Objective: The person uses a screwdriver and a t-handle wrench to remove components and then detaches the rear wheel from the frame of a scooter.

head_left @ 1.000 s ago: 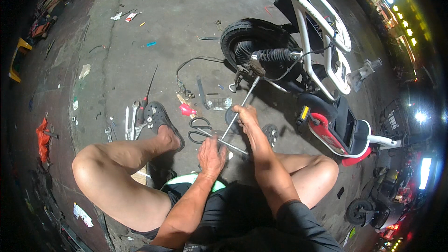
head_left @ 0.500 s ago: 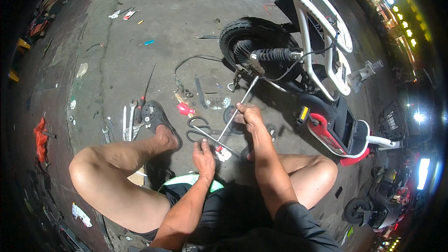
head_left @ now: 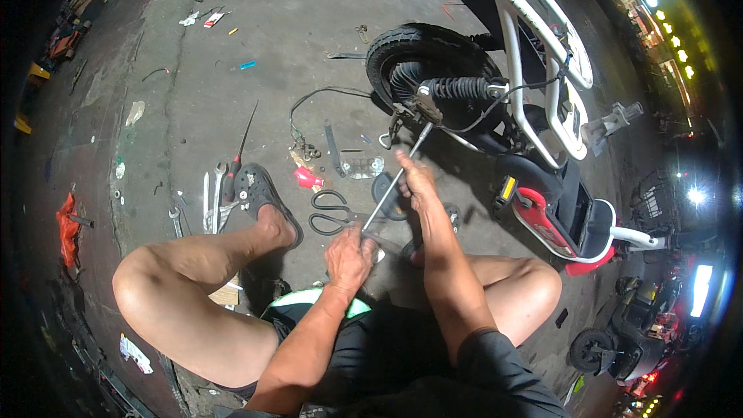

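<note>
A long T-handle socket wrench [head_left: 385, 197] slants from my lap side up to the axle area [head_left: 424, 112] of a black-tyred wheel [head_left: 379, 58]. My left hand [head_left: 348, 258] is closed over the crossbar end, hiding most of it. Farther up the shaft, my right hand [head_left: 419, 179] curls around the bar, its thumb pointing toward the wheel. The socket end meets the hub; the nut itself cannot be made out. Black-handled scissors [head_left: 331, 193] lie on the ground just beyond my left hand.
The white-framed scooter [head_left: 511, 46] lies on its side at the right. Left of my foot are wrenches [head_left: 219, 182] and a red-handled screwdriver [head_left: 234, 170]. A cable [head_left: 309, 94], a red piece [head_left: 308, 178] and a clear plate [head_left: 362, 167] lie near the wheel. Another scooter [head_left: 638, 333] stands at far right.
My left hand has moved right and closed over the crossbar, which showed before with the fingers beside it. The crossbar has turned. My right hand has shifted slightly on the shaft.
</note>
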`<action>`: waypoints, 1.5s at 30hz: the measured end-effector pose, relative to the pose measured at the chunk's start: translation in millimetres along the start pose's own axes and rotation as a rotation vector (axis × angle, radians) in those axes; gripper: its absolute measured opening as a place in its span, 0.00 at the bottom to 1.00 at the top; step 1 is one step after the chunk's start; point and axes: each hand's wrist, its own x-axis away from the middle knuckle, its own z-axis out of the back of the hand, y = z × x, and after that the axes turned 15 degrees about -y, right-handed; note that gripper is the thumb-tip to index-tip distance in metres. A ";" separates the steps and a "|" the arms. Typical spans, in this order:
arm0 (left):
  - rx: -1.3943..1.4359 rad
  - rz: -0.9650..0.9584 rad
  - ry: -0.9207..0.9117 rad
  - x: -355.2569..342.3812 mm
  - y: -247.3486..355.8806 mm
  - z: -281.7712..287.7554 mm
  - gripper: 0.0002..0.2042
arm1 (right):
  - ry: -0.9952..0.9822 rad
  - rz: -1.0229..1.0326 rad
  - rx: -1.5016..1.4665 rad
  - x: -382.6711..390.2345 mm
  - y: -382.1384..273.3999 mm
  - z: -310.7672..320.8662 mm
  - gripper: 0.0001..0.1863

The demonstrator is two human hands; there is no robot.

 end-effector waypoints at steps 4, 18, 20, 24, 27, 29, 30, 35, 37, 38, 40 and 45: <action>0.430 0.325 -0.253 -10.5 -0.6 -4.0 0.17 | 0.122 0.053 -0.391 -37.1 -6.8 28.3 0.21; 1.074 0.440 -0.258 -15.4 15.0 29.1 0.11 | -0.046 0.132 -0.892 -92.3 -26.9 45.8 0.15; 0.940 0.385 -0.232 -5.2 20.2 47.8 0.11 | -0.078 0.162 -0.862 -96.6 -18.6 45.1 0.12; 0.781 0.313 -0.008 39.2 30.4 123.0 0.12 | -0.076 0.131 -0.766 -103.3 25.6 23.6 0.10; 0.653 0.435 0.035 76.8 32.8 222.6 0.12 | -0.072 -0.110 -0.413 -99.2 83.3 -15.7 0.10; 0.576 0.371 0.126 91.3 35.3 286.3 0.13 | -0.093 -0.174 -0.341 -94.7 121.6 -47.1 0.11; 0.535 0.341 0.164 95.3 38.1 310.7 0.14 | -0.094 -0.173 -0.319 -91.6 138.9 -61.7 0.11; 0.162 0.328 0.555 65.0 30.9 356.7 0.20 | -0.126 -0.180 -0.265 -98.0 176.3 -97.7 0.02; 0.281 0.336 0.637 50.8 28.4 356.8 0.20 | -0.083 -0.120 -0.121 -108.6 172.3 -103.7 0.02; 0.343 0.345 0.681 45.5 28.1 356.1 0.20 | -0.035 -0.133 0.003 -111.7 168.7 -105.7 0.02; 0.498 0.280 0.797 39.5 30.7 351.7 0.17 | -0.083 -0.076 -0.175 -114.1 157.8 -110.7 0.05; 0.707 0.347 1.160 36.7 44.8 340.6 0.15 | 0.066 0.058 -0.343 -110.0 105.8 -106.1 0.12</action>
